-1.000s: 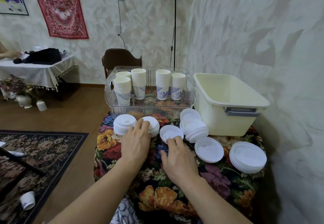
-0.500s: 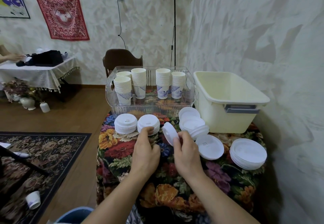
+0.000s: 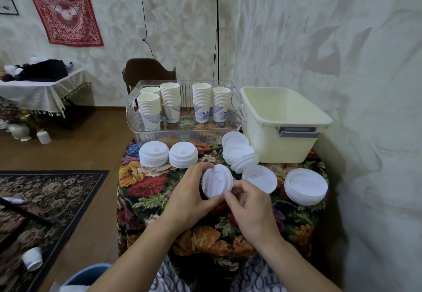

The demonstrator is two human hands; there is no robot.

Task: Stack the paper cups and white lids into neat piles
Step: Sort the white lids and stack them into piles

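A white lid [image 3: 217, 182] is held tilted above the floral tablecloth [image 3: 148, 184], gripped between my left hand [image 3: 189, 198] and my right hand [image 3: 249, 209]. Two neat lid piles [image 3: 154, 155] [image 3: 183, 154] stand at the left behind my hands. A leaning, untidy lid pile [image 3: 239, 154] sits at the middle back, a single lid [image 3: 260, 178] lies beside it, and a low pile [image 3: 306, 186] rests at the right. Several stacks of paper cups [image 3: 170, 102] stand in the clear tray [image 3: 182, 131].
A cream plastic tub [image 3: 285, 118] stands at the back right against the wall. A brown chair [image 3: 148, 70] is behind the tray. One cup [image 3: 32, 258] lies on the rug at the lower left. A cloth-covered side table [image 3: 43, 93] is at the far left.
My hands left the piles, and my right hand lifted one lid off the table. Both hands now hold it, turned face-on toward me.
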